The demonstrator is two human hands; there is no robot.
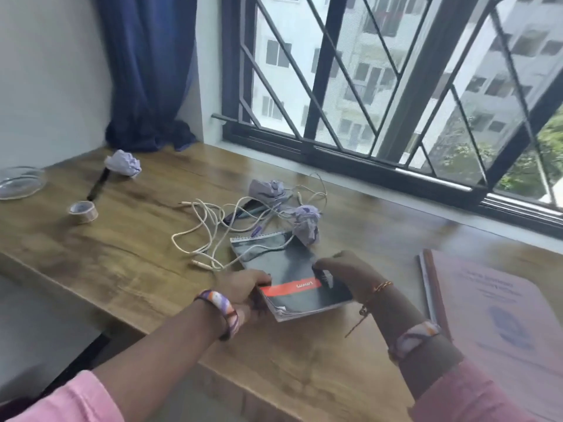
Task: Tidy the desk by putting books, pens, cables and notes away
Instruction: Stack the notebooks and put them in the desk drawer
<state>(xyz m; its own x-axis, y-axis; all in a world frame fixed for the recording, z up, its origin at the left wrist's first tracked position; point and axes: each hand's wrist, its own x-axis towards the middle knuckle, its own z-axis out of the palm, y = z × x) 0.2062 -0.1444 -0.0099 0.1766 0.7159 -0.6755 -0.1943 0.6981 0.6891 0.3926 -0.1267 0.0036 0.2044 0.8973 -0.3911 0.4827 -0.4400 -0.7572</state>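
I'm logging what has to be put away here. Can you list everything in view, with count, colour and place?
Spiral notebook: one, dark with a red band, near desk edge, held by both hands.
Cable: white, tangled, count unclear, mid-desk, one strand lying over the notebook.
Crumpled paper balls: three, pale lilac, one far left, two by the cable.
Pens: one black, far left; others under the cable, count unclear.
Tape roll: one, clear, left.
Glass dish: one, clear, far left edge.
Pink book: one, right, atop another book.
Desk: one, wood-brown.
Curtain: one, blue, corner.
Window grille: black, behind the desk.
Left hand: fingers grip the notebook's near-left corner.
Right hand: fingers grip its right edge.
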